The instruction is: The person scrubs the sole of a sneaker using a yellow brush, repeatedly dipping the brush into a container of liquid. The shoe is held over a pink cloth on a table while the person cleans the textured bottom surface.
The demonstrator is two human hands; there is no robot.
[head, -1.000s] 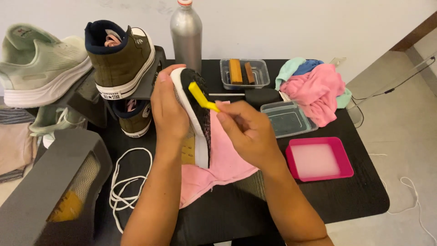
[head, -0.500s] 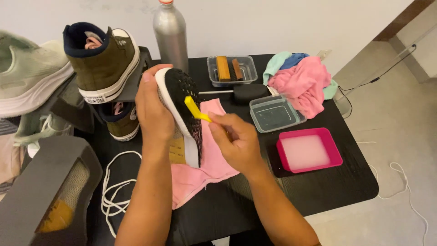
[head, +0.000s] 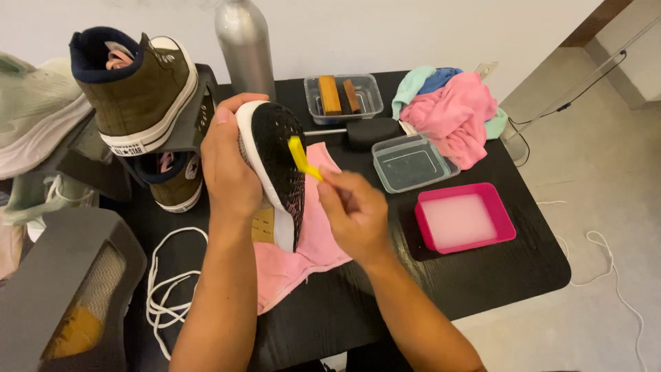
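Head view: the left hand (head: 231, 169) is clamped around a shoe (head: 275, 172), held on edge with its black sole facing right, above a pink cloth (head: 303, 248) on the black counter (head: 385, 303). The right hand (head: 354, 213) has its fingers pinched on a yellow brush (head: 299, 155) whose tip touches the sole. Since a second ago the brush has slid slightly up the sole, so scrubbing continues. A pink tray (head: 465, 217) of cloudy liquid sits near.

Likely a home shoe-cleaning corner: black table (head: 482, 289), sneakers on stands (head: 138, 96), rags (head: 454, 114), tiled floor.
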